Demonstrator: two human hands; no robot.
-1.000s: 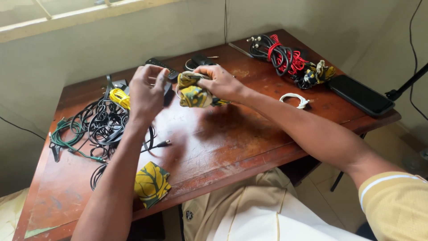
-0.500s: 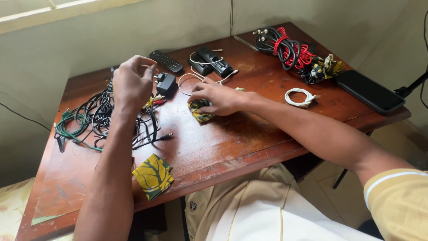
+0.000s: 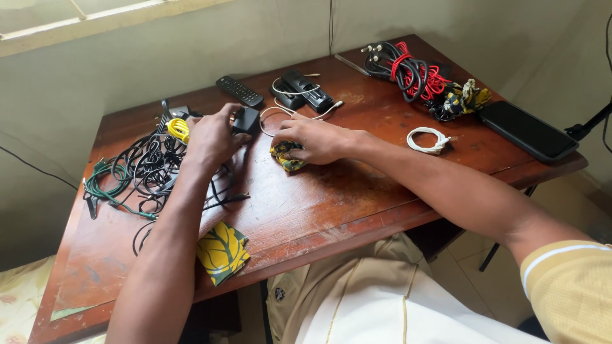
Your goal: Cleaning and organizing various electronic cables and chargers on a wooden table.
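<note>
My right hand presses down on a small bundle wrapped in yellow-and-green patterned cloth on the wooden table. My left hand reaches into the tangle of black cables at the left, its fingers touching a black plug adapter. A yellow coiled cable lies just left of that hand. Whether the left fingers grip the adapter is hidden.
A folded patterned cloth lies near the front edge. At the back sit a remote, a black charger with a white cable, and red and black cables. A white coiled cable and dark phone lie right. A green cable trails at the left.
My right hand brought the cloth bundle down from the air onto the table and holds it there. My left hand dropped from a raised position onto the cables and adapter.
</note>
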